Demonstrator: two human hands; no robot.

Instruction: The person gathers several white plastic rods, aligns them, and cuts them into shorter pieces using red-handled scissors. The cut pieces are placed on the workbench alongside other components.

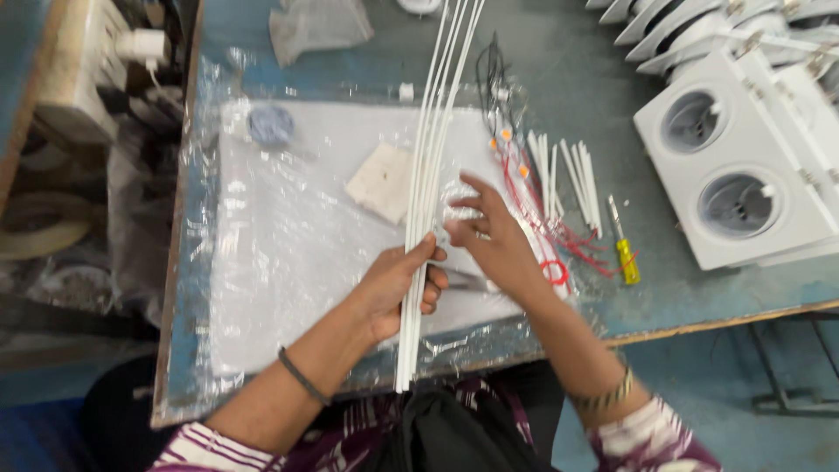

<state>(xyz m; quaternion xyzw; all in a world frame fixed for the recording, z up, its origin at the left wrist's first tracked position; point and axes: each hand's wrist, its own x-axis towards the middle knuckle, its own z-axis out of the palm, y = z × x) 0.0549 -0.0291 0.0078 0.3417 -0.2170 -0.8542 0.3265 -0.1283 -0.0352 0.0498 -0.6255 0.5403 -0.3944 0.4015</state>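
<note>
We see our left hand (398, 293) closed around a bunch of long thin white tubes (428, 175). The fingers are curled tight on them, near the low end of the bunch. The tubes run long, from the near edge of the table (717, 319) up and away from us, leaning a little to the right at the far end. Their low tips stick out past the table edge, just over our lap.

Our right hand (494, 240) is just to the right of the tubes, very near the left hand. Its fingers are spread open, and the tips seem to touch a small clear plastic bit beside the tubes. We cannot tell if they pinch anything.

The left hand is the one on the tubes, so it is nearer.

Under the hands lies a white sheet covered with crinkly clear plastic (288, 236). To the left of the tubes the sheet is mostly bare, with only a pale square pad (380, 182) and a small grey round thing (271, 125). To the right it is crowded: red and black wires (524, 188), short white tube pieces (572, 179), a yellow-handled screwdriver (624, 253), and white twin-hole light housings (730, 175) further off.
</note>
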